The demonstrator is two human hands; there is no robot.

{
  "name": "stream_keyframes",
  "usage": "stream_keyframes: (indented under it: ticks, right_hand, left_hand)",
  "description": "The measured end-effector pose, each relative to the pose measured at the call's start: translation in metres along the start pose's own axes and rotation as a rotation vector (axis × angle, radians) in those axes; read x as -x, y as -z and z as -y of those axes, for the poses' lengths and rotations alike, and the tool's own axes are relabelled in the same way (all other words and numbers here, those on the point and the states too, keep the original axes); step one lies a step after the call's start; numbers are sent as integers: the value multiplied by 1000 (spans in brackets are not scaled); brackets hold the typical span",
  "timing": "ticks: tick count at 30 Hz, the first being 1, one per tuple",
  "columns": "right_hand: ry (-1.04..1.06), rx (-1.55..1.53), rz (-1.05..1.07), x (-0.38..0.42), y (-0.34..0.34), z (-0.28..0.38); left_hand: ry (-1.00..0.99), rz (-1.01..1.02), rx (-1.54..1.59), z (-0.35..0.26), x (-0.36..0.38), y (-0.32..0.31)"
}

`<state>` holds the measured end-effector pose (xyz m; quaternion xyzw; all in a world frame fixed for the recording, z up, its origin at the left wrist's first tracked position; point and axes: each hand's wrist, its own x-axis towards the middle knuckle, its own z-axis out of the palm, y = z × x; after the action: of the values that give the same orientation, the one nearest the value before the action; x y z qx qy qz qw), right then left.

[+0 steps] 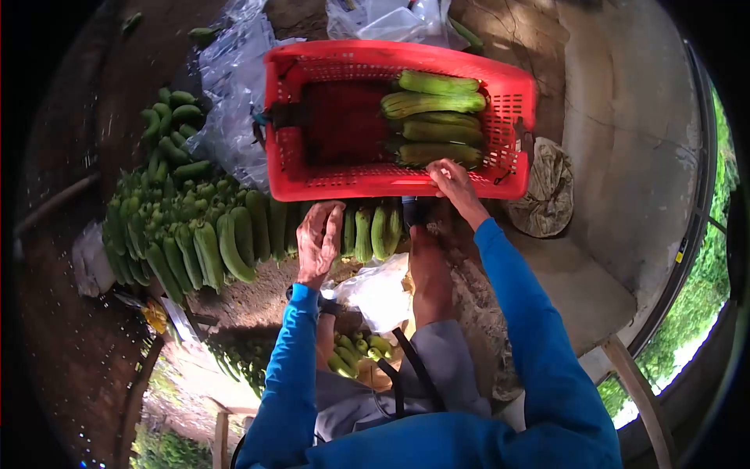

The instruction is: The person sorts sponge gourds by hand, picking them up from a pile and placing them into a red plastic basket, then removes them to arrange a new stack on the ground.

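Note:
A red plastic crate [344, 190] sits in front of me with several long green gourds, like luffas [441, 103], laid side by side in its right half. My right hand [457, 187] is over the crate's near rim, fingers stretched toward the nearest gourd, nothing held in them. Below the crate's near left side is my left hand [319, 244], its fingers loosely bent and thumb apart, with nothing visible in it. It is beside a row of more long green gourds [234, 242] on the ground.
Crumpled clear plastic sheeting [234, 117] lies left of the crate, with more plastic bags [391, 19] behind it. A tied sack [544, 187] rests by the crate's right end, near a concrete wall [625, 117]. Smaller pale green gourds [359, 349] lie near my legs.

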<state>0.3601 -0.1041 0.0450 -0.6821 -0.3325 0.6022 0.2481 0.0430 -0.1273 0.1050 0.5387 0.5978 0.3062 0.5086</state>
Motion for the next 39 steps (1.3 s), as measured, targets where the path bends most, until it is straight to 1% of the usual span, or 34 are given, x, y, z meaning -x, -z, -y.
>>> stream_keyframes:
  ticks: [1,2,4,5,6,8,9,10,11,12,13,14,15,17,18,19,22,24,26,27,28,30,31,32,34,35,36,38,39]
  right_hand:
    - [-113,-99,-90,-9,7,5]
    - [-128,-131,-107,-23,15,-5]
    - [-172,-485,-102,-58,34,-35]
    - [-158,-551,50,-79,47,-68]
    - [-167,-579,39,-76,48,-64]
    - [-263,-335,-125,-65,46,-38]
    - [-188,-492,-123,-75,40,-72]
    - [-281,-493,-100,-79,40,-80]
    - [-303,-563,-102,-78,40,-80]
    - [-319,-629,-100,-77,42,-78]
    - [-328,-641,-102,-78,45,-72]
    - [-372,-781,-91,-78,50,-67]
    - [-419,-918,-82,-77,54,-63]
    - [-411,-945,-98,-85,57,-67]
    - [-398,-971,-110,-89,57,-70]
    - [-411,-973,-124,-95,59,-67]
    - [-384,-1028,-95,-118,71,-58]
    - [-348,-1028,-57,-138,75,-49]
    - [-351,-938,-35,-172,74,-34]
    - [-334,-983,-39,-179,72,-30]
    - [-320,-1027,-39,-184,69,-23]
    - [-263,-1174,-41,-190,75,-14]
    - [-251,-1241,-2,-202,73,-37]
    - [-255,-1233,1,-191,75,-30]
    - [-286,-1121,-189,-160,77,-16]
    - [-258,-1107,-150,-149,79,-25]
    - [-235,-1093,-110,-134,82,-35]
    - [-292,-1092,-221,-100,79,-45]
    - [-339,-1142,-242,-88,75,-50]
  left_hand:
    - [-61,32,-26,-7,-30,-20]
    - [-126,62,-50,-11,-59,-40]
    - [-66,183,-85,-28,-115,-77]
    - [-60,204,-122,-27,-139,-96]
    - [-54,224,-158,-22,-163,-113]
    - [-160,185,-316,5,-210,-148]
    - [-169,202,-410,12,-232,-161]
    - [-177,219,-503,21,-252,-170]
    - [-364,189,-478,28,-270,-179]
    - [-76,267,-443,35,-284,-186]
    - [-1,291,-110,78,-303,-193]
    - [79,305,225,81,-308,-201]
    - [308,287,130,83,-317,-202]
    - [416,223,287,106,-336,-214]
    - [464,200,336,113,-341,-219]
    - [507,135,325,117,-342,-222]
    - [568,156,276,89,-332,-218]
    - [558,147,273,79,-320,-223]
    - [224,171,360,58,-287,-228]
    - [193,129,368,38,-269,-238]
    - [174,165,284,25,-261,-242]
    - [119,370,141,16,-251,-243]
    - [169,433,100,17,-254,-238]
    - [172,427,106,34,-258,-233]
    - [144,444,-72,62,-265,-227]
    - [257,490,-348,46,-257,-229]
    - [265,482,-338,47,-251,-234]
    - [-237,621,-836,70,-241,-246]
    - [-236,683,-843,81,-238,-253]
